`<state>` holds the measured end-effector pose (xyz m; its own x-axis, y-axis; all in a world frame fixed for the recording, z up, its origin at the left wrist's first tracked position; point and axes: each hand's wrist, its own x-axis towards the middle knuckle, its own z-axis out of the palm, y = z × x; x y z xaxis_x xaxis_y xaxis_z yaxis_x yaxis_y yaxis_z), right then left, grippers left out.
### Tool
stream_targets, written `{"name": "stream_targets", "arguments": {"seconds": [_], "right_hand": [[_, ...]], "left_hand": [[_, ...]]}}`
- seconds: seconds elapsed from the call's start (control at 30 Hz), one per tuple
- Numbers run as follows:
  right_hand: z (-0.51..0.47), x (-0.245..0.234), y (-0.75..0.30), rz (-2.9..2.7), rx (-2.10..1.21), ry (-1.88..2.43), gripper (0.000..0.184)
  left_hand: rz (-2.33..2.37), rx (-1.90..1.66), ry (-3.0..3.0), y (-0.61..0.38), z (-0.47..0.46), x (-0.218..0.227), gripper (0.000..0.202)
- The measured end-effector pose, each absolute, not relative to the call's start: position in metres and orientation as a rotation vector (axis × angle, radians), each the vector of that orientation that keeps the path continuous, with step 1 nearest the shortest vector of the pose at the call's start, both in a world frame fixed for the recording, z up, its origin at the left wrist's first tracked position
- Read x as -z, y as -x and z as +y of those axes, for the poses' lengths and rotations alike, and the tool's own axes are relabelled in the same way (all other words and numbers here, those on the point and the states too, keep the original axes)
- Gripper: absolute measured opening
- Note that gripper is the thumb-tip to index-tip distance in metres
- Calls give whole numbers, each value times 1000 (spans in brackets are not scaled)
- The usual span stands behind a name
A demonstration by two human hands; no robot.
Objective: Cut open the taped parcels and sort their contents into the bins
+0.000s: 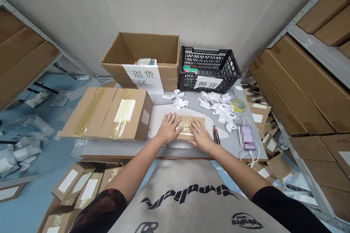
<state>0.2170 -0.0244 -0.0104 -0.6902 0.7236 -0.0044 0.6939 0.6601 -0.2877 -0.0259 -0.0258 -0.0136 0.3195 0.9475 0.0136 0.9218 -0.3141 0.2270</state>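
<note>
A small cardboard box (188, 119) with clear tape along its top lies flat on a white sheet near the table's front edge. My left hand (168, 127) rests on its left end, fingers stretched over the top. On the right end lies my right hand (201, 134), also flat with the fingers extended. Parts of the box are covered by both hands. A red and black box cutter (216, 135) lies just right of my right hand. Further right is a roll of yellowish tape (240, 106).
Two taped cardboard boxes (106, 114) stand on the table's left. Behind are a large open carton (169, 72) and a black plastic crate (232, 67), each with a paper sign. Crumpled paper (220, 105) and a phone (247, 136) with white cables lie right. Shelves flank both sides.
</note>
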Motion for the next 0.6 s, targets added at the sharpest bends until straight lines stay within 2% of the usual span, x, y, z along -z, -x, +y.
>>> {"name": "stream_targets", "arguments": {"seconds": [0.2,0.3,0.43,0.5,0.6], "right_hand": [[-30,8,-204,-2674,-433,1258,68],[-34,-5,-204,-2654,-330,1261,63],[-61,-25,-207,-2644,-223,1205,42],[-83,-27,-212,-2659,-228,1153,38],[-115,-10,-221,-2681,-240,1100,31]], "left_hand": [[1633,-92,-2290,31,-17,5,86],[1550,92,-2099,36,0,-14,81],[1456,311,-1960,39,19,-33,79],[1441,347,-2020,40,17,-31,93],[1396,300,-2172,42,3,-14,132]]}}
